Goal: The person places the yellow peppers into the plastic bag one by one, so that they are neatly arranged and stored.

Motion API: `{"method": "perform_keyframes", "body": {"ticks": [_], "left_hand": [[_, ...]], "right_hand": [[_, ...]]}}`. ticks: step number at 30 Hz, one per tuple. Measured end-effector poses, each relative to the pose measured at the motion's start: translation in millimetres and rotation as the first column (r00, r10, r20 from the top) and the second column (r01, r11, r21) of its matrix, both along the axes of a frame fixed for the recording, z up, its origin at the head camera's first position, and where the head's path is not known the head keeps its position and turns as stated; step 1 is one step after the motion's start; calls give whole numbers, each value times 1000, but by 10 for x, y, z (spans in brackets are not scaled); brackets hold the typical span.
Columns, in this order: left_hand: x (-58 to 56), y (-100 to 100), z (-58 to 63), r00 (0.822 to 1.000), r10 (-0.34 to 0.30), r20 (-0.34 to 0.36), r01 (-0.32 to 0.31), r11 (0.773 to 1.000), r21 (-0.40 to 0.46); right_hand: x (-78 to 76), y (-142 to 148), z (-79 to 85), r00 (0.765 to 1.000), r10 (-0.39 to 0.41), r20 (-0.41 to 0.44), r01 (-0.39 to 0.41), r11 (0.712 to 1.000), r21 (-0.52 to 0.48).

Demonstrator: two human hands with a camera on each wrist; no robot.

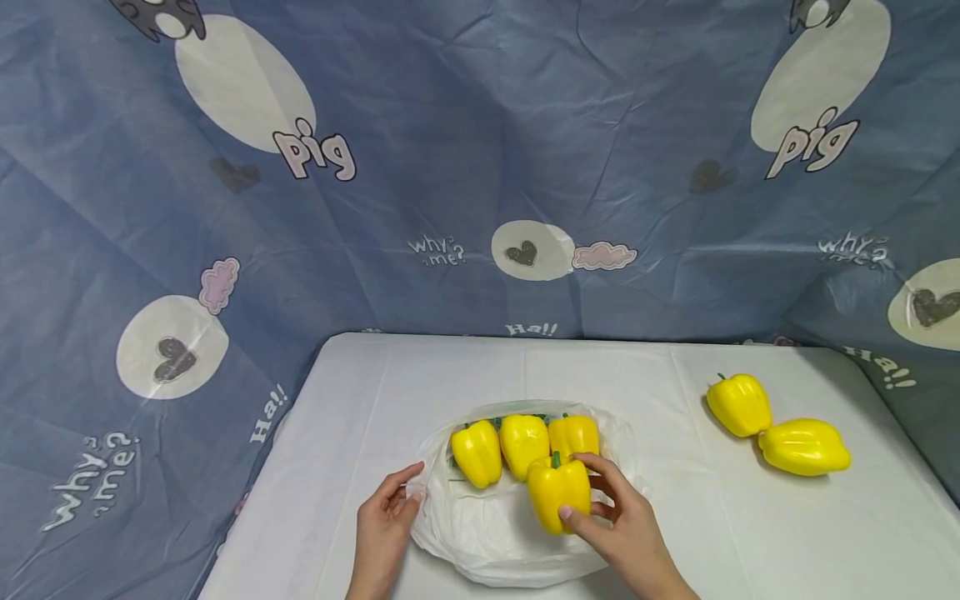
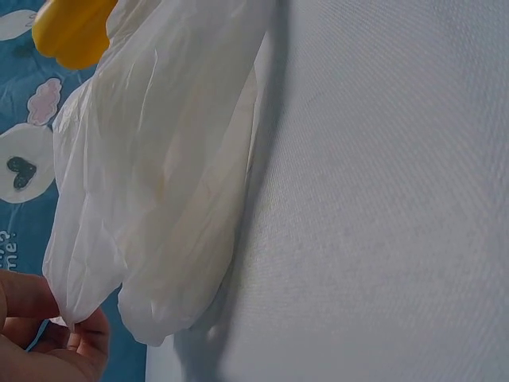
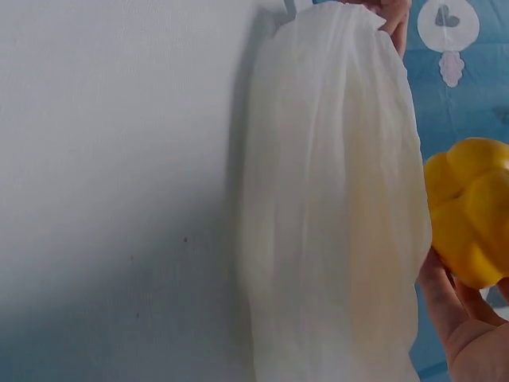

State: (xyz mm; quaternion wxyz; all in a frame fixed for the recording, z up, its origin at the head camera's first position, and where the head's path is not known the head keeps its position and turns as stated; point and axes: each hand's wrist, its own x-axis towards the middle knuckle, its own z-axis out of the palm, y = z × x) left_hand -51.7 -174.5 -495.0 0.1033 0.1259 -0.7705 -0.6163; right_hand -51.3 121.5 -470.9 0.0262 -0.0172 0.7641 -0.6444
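Observation:
A white plastic bag (image 1: 480, 550) stands with its mouth spread wide on the table. Inside, along its far side, lie three yellow bell peppers, the leftmost (image 1: 477, 454) tilted beside the middle one (image 1: 524, 446). My left hand (image 1: 386, 521) pinches the bag's left rim between thumb and fingers; the left wrist view shows the thin plastic (image 2: 159, 183) drawn up to those fingertips. Over the bag's near right part, my right hand (image 1: 626, 521) grips another yellow bell pepper (image 1: 555, 496), stem up. In the right wrist view that pepper (image 3: 473, 211) is beside the bag's upper edge.
Two more yellow bell peppers, one (image 1: 739, 405) behind the other (image 1: 805, 447), lie on the right of the white-covered table (image 1: 697, 533). A blue printed cloth (image 1: 465, 167) hangs behind the table and around its sides.

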Motion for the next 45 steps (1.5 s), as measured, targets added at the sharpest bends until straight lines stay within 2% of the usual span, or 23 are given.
{"method": "perform_keyframes", "body": {"ticks": [9,15,24,37,45], "left_hand": [[6,-1,11,1000,-4,11,4,1000,23],[-1,-11,-1,1000,7,31,-7,1000,17],[0,-20,-3,1000,2,31,-3,1000,31],[6,-17,20,999,7,32,-7,1000,19],[4,-22,16,999,8,40,-9,1000,20]], "right_hand": [[25,-102,-11,999,22,48,-21,1000,-19],[46,-163,-47,998,55,30,-55,998,4],[56,-235,-75,991,116,69,-118,992,33],[32,-363,-154,971,234,48,-233,972,-16],[20,-417,-223,966,256,29,-257,966,29]]}}
